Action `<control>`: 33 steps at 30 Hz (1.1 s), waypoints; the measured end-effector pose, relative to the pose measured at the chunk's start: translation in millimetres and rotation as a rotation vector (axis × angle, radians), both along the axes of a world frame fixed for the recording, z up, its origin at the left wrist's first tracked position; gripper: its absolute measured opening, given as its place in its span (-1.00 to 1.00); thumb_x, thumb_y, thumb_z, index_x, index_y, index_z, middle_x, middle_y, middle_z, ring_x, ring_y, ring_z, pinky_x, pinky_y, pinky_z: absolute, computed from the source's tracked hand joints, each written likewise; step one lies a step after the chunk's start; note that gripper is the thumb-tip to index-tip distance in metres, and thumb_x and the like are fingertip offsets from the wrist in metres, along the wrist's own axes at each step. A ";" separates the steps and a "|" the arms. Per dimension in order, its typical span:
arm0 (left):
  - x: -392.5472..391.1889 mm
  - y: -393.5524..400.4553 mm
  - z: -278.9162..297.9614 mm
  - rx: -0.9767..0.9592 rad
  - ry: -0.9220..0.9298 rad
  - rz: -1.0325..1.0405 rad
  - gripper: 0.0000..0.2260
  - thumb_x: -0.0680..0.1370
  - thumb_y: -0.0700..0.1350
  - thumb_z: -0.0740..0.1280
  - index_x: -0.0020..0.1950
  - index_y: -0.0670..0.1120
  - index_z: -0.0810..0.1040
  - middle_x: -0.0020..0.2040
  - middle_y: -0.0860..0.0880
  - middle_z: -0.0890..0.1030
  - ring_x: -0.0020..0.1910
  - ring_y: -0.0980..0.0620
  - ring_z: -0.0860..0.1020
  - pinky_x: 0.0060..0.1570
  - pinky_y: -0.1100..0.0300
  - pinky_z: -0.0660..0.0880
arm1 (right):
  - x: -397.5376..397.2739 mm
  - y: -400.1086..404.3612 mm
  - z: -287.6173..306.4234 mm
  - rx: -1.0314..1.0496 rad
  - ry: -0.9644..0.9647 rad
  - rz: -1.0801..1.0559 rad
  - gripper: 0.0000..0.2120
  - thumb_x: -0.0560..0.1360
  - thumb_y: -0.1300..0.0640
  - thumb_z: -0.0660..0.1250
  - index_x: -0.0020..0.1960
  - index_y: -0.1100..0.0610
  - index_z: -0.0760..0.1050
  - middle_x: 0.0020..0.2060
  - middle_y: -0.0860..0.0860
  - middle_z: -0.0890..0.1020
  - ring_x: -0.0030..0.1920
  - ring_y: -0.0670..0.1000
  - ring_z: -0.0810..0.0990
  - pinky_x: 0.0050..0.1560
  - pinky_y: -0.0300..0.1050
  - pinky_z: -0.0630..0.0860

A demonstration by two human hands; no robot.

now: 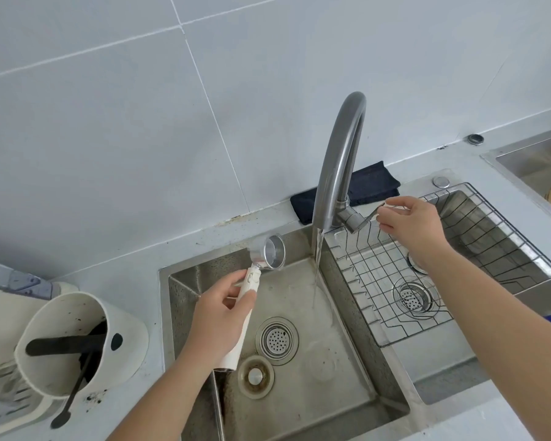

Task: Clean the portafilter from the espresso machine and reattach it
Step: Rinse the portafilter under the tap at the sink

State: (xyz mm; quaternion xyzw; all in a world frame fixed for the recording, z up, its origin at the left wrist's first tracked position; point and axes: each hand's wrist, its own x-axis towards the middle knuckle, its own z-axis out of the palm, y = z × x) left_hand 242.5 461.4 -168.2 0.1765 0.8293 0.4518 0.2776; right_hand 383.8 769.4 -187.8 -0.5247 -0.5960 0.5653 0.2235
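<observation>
Closest to us is the left hand [221, 316], its fingers and thumb wrapped round the long white handle of the portafilter [248, 300], whose round metal basket end points up toward the back wall of the left stainless-steel sink basin [347, 383]. The portafilter sits just left of the thin water stream [317, 268], not under it. The right hand [409, 224] pinches the slim metal lever [376, 211] of the tall curved grey faucet [337, 160] between thumb and fingertips.

A harder flow could hit the tilted basket and spray over the counter, and a wet handle may slip in a one-handed grip. Grounds washed out might clog the strainer; from here it is hard to tell if any remain inside.

Counted: one portafilter, one faucet, two basins on this sink, two perforated round drain strainers, one each [276, 340] [412, 297], one wire rack [442, 265] over the right basin, one folded dark cloth [366, 183] behind the faucet, one white knock box with dark grounds [77, 342] at left.
</observation>
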 end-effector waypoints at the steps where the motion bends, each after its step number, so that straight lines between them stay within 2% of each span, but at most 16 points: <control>1: 1.2 0.2 -0.5 0.031 -0.074 0.049 -0.70 0.52 -0.15 0.39 0.07 0.28 0.60 -0.16 0.04 0.70 -0.19 0.02 0.67 -0.30 0.19 0.52 | -0.5 -0.5 -0.1 -0.015 0.012 -0.003 -0.71 0.43 0.14 0.45 0.15 0.11 0.57 -0.09 0.03 0.71 -0.08 0.00 0.71 0.07 0.05 0.64; 3: 4.6 1.1 1.0 0.102 -0.235 0.143 -0.72 0.53 -0.21 0.38 0.11 0.16 0.62 -0.17 0.02 0.71 -0.23 -0.01 0.69 -0.27 0.06 0.59 | -1.4 -2.7 0.6 -0.041 0.050 -0.012 -0.72 0.43 0.16 0.46 0.13 0.14 0.58 -0.07 0.06 0.70 -0.04 0.00 0.70 0.06 -0.07 0.64; 5: 7.7 2.0 2.5 0.180 -0.363 0.212 -0.75 0.55 -0.23 0.36 0.12 0.08 0.63 -0.14 -0.05 0.71 -0.26 0.00 0.69 -0.27 0.08 0.60 | -1.8 -5.0 0.8 -0.079 0.105 -0.028 -0.67 0.43 0.16 0.46 0.18 0.17 0.58 -0.02 0.08 0.69 0.00 -0.01 0.69 0.09 -0.13 0.61; 7: 10.0 2.0 4.0 0.232 -0.442 0.248 -0.78 0.56 -0.24 0.35 0.13 0.02 0.63 -0.10 -0.13 0.70 -0.25 0.01 0.68 -0.29 0.12 0.59 | -1.4 -7.2 0.8 -0.141 0.167 -0.060 -0.64 0.45 0.16 0.46 0.22 0.19 0.56 0.01 0.09 0.68 0.03 -0.01 0.68 0.15 -0.10 0.59; 10: 13.3 2.0 6.2 0.272 -0.506 0.276 -0.80 0.56 -0.24 0.35 0.13 -0.02 0.64 -0.09 -0.15 0.71 -0.23 -0.01 0.68 -0.23 0.10 0.59 | -2.0 -11.2 1.7 -0.272 0.295 -0.131 -0.81 0.51 0.17 0.41 0.09 0.20 0.56 0.05 0.13 0.66 0.09 0.07 0.67 0.20 -0.03 0.57; 12: 15.6 2.1 8.3 0.287 -0.520 0.274 -0.80 0.57 -0.24 0.34 0.11 -0.02 0.64 -0.07 -0.16 0.70 -0.24 0.00 0.68 -0.20 0.08 0.59 | -4.6 -11.6 2.5 -0.327 0.349 -0.175 -0.81 0.53 0.17 0.37 0.11 0.22 0.53 0.11 0.16 0.63 0.11 0.08 0.65 0.21 -0.01 0.56; 15: 17.5 0.6 9.0 0.291 -0.523 0.265 -0.79 0.57 -0.23 0.33 0.14 -0.01 0.64 -0.02 -0.19 0.69 -0.22 0.00 0.69 -0.14 0.05 0.58 | -8.2 -11.7 4.9 -0.382 0.380 -0.183 -0.57 0.57 0.12 0.33 0.36 0.31 0.41 0.25 0.19 0.56 0.19 0.11 0.60 0.23 -0.01 0.55; 17: 18.9 -0.7 9.3 0.291 -0.525 0.264 -0.78 0.57 -0.23 0.33 0.17 -0.03 0.64 -0.03 -0.17 0.69 -0.21 0.00 0.69 -0.15 0.06 0.57 | -9.0 -11.7 6.5 -0.394 0.385 -0.170 -0.50 0.58 0.07 0.31 0.41 0.33 0.36 0.29 0.20 0.54 0.23 0.13 0.57 0.19 -0.04 0.55; 23: 23.5 -9.8 12.6 0.311 -0.523 0.291 -0.79 0.57 -0.22 0.34 0.14 0.01 0.65 -0.08 -0.13 0.70 -0.23 0.02 0.69 -0.20 0.08 0.56 | -11.1 -12.7 12.7 -0.422 0.392 -0.180 -0.54 0.60 0.02 0.26 0.36 0.33 0.41 0.25 0.20 0.56 0.21 0.14 0.59 0.19 -0.04 0.55; 33: 36.4 -29.1 14.9 0.325 -0.535 0.369 -0.79 0.56 -0.21 0.35 0.16 -0.01 0.64 -0.20 -0.04 0.73 -0.25 0.05 0.70 -0.28 0.14 0.57 | -25.1 -14.3 23.5 -0.389 0.335 -0.120 -0.49 0.62 -0.04 0.21 0.41 0.31 0.36 0.34 0.20 0.50 0.27 0.12 0.55 0.20 -0.06 0.54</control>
